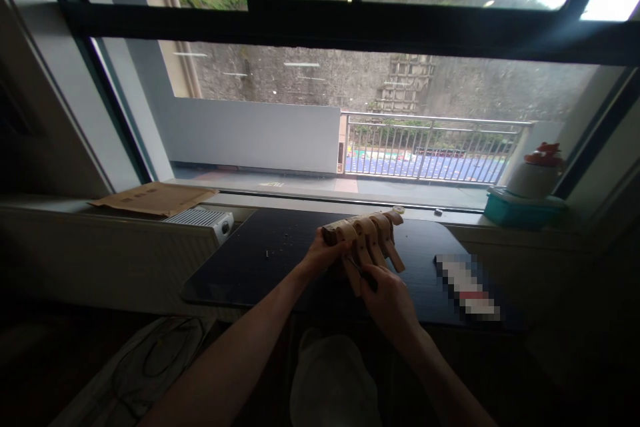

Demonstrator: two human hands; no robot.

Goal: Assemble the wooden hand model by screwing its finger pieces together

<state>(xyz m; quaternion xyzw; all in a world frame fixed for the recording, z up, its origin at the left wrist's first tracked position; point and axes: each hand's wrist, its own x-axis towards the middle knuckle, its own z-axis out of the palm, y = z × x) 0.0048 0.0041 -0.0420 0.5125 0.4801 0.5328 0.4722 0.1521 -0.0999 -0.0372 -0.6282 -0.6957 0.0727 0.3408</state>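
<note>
Above the dark table, my left hand (324, 252) is closed around the near left end of a wooden piece (375, 232). This piece has a row of several rounded wooden segments, with flat strips hanging from them and small dark dots on the sides. My right hand (389, 295) is closed just below and to the right, around a thin tool with a dark handle (369, 279). Its slim tip points up and left, close to the nearest strip. Shadow and my fingers hide the tool's exact kind and whether its tip touches the wood.
The dark table (235, 280) stands against the window sill, with small bits scattered at its left. A blurred-out flat item (467, 287) lies at the right. A brown envelope (155, 199) rests by a white radiator (200, 219); a teal box (523, 208) carries a white container.
</note>
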